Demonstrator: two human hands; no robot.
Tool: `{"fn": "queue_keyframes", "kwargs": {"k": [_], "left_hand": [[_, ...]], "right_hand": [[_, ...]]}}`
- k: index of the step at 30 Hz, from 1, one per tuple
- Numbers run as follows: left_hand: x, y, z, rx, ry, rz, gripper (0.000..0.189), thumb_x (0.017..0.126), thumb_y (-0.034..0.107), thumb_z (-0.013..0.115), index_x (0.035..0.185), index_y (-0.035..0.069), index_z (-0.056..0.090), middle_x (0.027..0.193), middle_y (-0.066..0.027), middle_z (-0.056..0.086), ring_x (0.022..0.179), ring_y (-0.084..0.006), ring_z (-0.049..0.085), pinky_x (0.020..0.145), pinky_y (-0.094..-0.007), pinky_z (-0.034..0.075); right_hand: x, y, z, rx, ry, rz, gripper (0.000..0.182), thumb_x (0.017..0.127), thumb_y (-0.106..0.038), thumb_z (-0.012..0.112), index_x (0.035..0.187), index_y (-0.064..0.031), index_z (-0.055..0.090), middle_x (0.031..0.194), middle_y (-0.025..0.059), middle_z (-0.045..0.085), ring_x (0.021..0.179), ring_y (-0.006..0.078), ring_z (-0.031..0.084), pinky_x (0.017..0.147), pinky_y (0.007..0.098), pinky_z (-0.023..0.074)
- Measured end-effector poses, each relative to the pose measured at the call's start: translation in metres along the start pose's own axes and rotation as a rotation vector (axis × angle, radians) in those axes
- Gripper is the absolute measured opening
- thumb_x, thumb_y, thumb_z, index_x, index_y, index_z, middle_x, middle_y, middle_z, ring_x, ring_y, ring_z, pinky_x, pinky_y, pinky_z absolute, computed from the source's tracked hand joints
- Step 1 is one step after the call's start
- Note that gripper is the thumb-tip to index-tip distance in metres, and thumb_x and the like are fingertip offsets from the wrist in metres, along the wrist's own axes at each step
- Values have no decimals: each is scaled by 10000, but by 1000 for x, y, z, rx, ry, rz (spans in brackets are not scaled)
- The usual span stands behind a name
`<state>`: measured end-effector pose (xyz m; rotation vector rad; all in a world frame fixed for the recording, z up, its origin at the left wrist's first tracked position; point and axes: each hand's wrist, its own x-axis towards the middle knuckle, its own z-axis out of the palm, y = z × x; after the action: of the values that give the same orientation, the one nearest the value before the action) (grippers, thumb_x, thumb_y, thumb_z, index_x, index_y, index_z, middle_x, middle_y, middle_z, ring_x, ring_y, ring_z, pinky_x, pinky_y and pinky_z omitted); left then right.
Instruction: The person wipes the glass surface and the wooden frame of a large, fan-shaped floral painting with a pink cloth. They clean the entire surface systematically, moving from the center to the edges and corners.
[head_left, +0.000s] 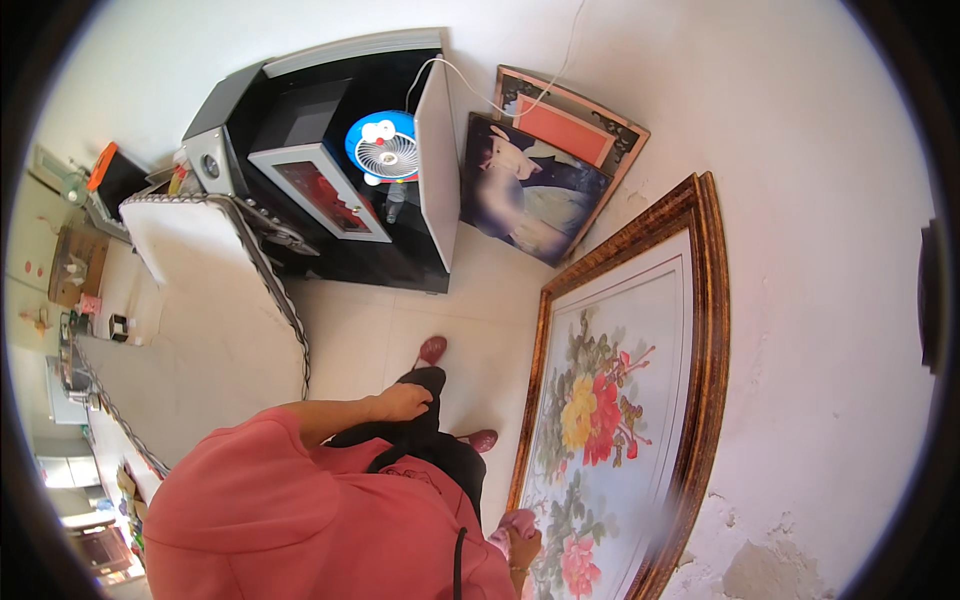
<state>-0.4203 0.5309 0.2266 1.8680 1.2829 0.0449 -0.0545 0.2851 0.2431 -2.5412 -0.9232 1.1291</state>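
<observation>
My right hand (524, 548) is closed around a crumpled pink cloth (514, 525). It is at the lower left part of a large framed flower painting (615, 405), which leans against the wall. Whether the cloth touches the picture surface is hard to tell. The painting has a brown and gold frame (712, 315) and shows red, yellow and pink blooms. My left hand (407, 403) rests on my black-trousered thigh (431, 382), holding nothing.
Beside the painting, a portrait picture (529, 191) and an ornate panel (574, 120) lean on the wall. A black and silver cabinet (442, 277) bears a blue cartoon-shaped fan (384, 150) with a white cord (469, 84). A cream padded mattress (225, 322) lies behind me. The wall plaster (772, 570) is peeling.
</observation>
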Motion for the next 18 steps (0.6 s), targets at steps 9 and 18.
{"fn": "queue_keyframes", "kwargs": {"k": [9, 18], "left_hand": [[88, 27, -91, -322, -458, 106, 596, 781, 316, 646, 1284, 43, 479, 1209, -178, 571, 1035, -303, 601, 865, -358, 493], [132, 73, -161, -270, -603, 525, 892, 722, 292, 712, 1421, 14, 232, 1367, -193, 400, 1245, -311, 421, 998, -337, 394]], "right_hand": [[41, -204, 56, 968, -68, 71, 287, 787, -73, 672, 1045, -9, 562, 887, 52, 614, 715, 121, 595, 553, 237, 475], [40, -363, 104, 1653, -177, 125, 359, 840, -139, 672, 1136, 0, 523, 1010, 55, 593, 863, 146, 587, 740, 278, 502]]}}
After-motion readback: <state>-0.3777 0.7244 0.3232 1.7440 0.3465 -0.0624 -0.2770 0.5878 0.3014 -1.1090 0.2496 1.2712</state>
